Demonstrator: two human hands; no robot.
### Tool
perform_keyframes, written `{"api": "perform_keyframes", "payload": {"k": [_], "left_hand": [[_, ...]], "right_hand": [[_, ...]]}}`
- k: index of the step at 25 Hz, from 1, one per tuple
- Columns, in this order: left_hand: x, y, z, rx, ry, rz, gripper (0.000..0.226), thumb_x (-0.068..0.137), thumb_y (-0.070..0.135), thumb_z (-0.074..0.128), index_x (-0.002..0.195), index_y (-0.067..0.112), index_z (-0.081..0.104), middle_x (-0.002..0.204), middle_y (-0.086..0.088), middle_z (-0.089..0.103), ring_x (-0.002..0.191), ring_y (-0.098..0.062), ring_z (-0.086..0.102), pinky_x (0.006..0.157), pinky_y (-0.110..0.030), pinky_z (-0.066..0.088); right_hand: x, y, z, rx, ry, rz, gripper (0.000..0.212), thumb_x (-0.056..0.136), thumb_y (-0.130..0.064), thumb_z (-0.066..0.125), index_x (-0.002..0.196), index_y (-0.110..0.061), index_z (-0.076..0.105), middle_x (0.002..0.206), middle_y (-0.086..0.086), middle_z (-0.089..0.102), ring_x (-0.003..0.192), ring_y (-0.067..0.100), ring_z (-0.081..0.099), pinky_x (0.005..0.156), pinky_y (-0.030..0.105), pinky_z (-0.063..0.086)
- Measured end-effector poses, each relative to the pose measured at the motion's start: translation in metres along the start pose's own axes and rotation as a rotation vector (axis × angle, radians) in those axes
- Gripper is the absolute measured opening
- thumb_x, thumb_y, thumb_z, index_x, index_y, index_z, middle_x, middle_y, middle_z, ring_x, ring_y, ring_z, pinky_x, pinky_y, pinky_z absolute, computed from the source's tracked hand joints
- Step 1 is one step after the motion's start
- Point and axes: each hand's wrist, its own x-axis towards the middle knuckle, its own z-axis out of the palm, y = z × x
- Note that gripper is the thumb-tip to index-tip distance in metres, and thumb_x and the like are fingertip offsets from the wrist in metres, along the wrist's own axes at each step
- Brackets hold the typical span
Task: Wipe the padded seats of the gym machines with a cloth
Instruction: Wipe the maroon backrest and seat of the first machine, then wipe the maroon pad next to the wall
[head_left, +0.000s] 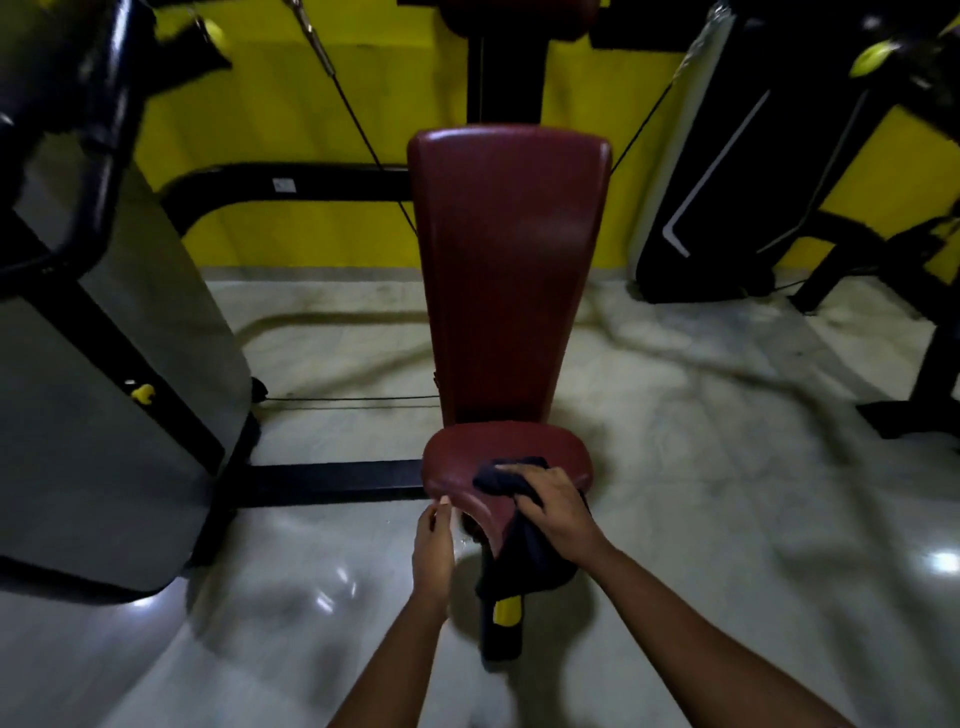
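Seat (462, 457): dark red pad, low and centre, just below the tall red backrest (509, 270). The two pads nearly meet at the seat's rear edge.

Cloth (506, 480): dark navy. A bunched part lies on the right half of the seat top. The rest hangs over the front edge and covers the upper part of the black post (501, 642) beneath, where a yellow band (508, 610) shows under the hem.

My right hand (553, 506): on top of the cloth and holding it against the pad. Fingers are curled over the bunched fabric, gripping it, with the knuckles pointing towards the backrest. Forearm comes in from lower right.

My left hand (434, 545): at the seat's front-left corner, seen edge-on. One fingertip (444, 500) touches the rim. The other fingers are bent towards the underside and hidden, so I cannot tell whether they grip the rim or only rest against it.

Surroundings: pale glossy floor (727, 467) with light glare. Grey shroud (119, 415) of another machine at left, with a black frame bar (332, 480) running from its base to the seat. Yellow wall (322, 119) behind, crossed by thin black cables (363, 130). Picture is slightly motion-blurred.
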Motion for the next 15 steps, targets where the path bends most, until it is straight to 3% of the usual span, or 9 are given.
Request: {"api": "perform_keyframes", "payload": {"k": [2,8,11,15], "left_hand": [[-0.02,0.009,-0.014,-0.04,0.021,0.073,0.047,0.097,0.043,0.04,0.137,0.018,0.043,0.14,-0.006,0.047,0.127,-0.025,0.045,0.104,-0.036,0.034],[-0.098,0.023,-0.065,-0.183,0.12,0.221,0.048,0.099,0.039,0.037,0.14,0.016,0.039,0.141,-0.005,0.045,0.129,-0.019,0.043,0.102,-0.029,0.03],[-0.142,0.012,-0.12,-0.274,0.295,0.27,0.04,0.099,0.037,0.035,0.136,0.023,0.042,0.139,-0.003,0.046,0.126,-0.014,0.043,0.106,-0.03,0.028],[-0.193,-0.004,-0.212,-0.366,0.556,0.372,0.041,0.099,0.036,0.037,0.137,0.022,0.041,0.138,-0.001,0.049,0.12,-0.014,0.048,0.108,-0.031,0.028]], "right_hand": [[-0.015,-0.032,-0.003,0.074,0.106,0.012,0.051,0.084,-0.037,0.037,0.133,-0.026,0.047,0.129,-0.003,0.055,0.108,0.018,0.045,0.087,0.019,0.027],[-0.05,-0.101,0.018,0.369,0.144,-0.007,0.043,0.088,-0.028,0.045,0.13,-0.022,0.049,0.115,-0.003,0.057,0.105,0.015,0.049,0.081,0.017,0.032],[-0.057,-0.147,0.042,0.539,0.061,-0.039,0.037,0.093,-0.015,0.051,0.13,-0.01,0.05,0.111,-0.003,0.053,0.104,0.012,0.048,0.082,0.015,0.032],[-0.062,-0.215,0.098,0.666,-0.164,-0.132,0.041,0.09,-0.023,0.052,0.13,-0.012,0.05,0.123,0.004,0.059,0.112,0.018,0.054,0.094,0.029,0.041]]}}
